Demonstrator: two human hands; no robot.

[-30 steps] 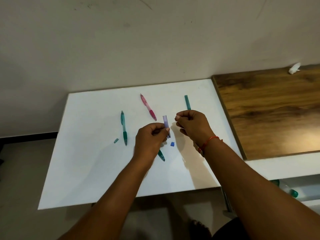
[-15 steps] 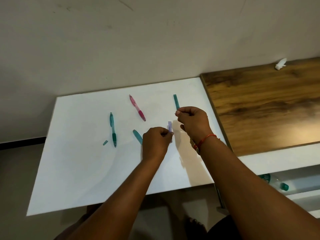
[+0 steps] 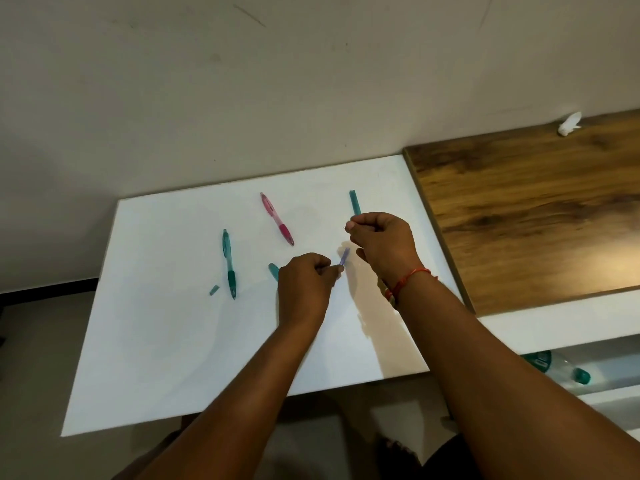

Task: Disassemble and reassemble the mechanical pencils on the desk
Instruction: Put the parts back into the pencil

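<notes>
Left hand (image 3: 304, 289) pinches purple tube (image 3: 344, 256) over white counter (image 3: 166, 341); tube tilted. Right hand (image 3: 382, 242) just beside it, fingers curled, pinching thin part (image 3: 345, 228), too small to identify. Lying on counter: teal pencil (image 3: 228, 265), pink pencil (image 3: 277, 219), teal barrel (image 3: 354, 202) partly behind right hand, teal piece (image 3: 273, 270) partly behind left hand, small teal cap (image 3: 214, 289).

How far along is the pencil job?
Done: a teal cap lies loose on the desk. In hand: the left hand pinches a purple tube; the right hand pinches a tiny part. Left: the pink pencil and teal pencil look whole.
</notes>
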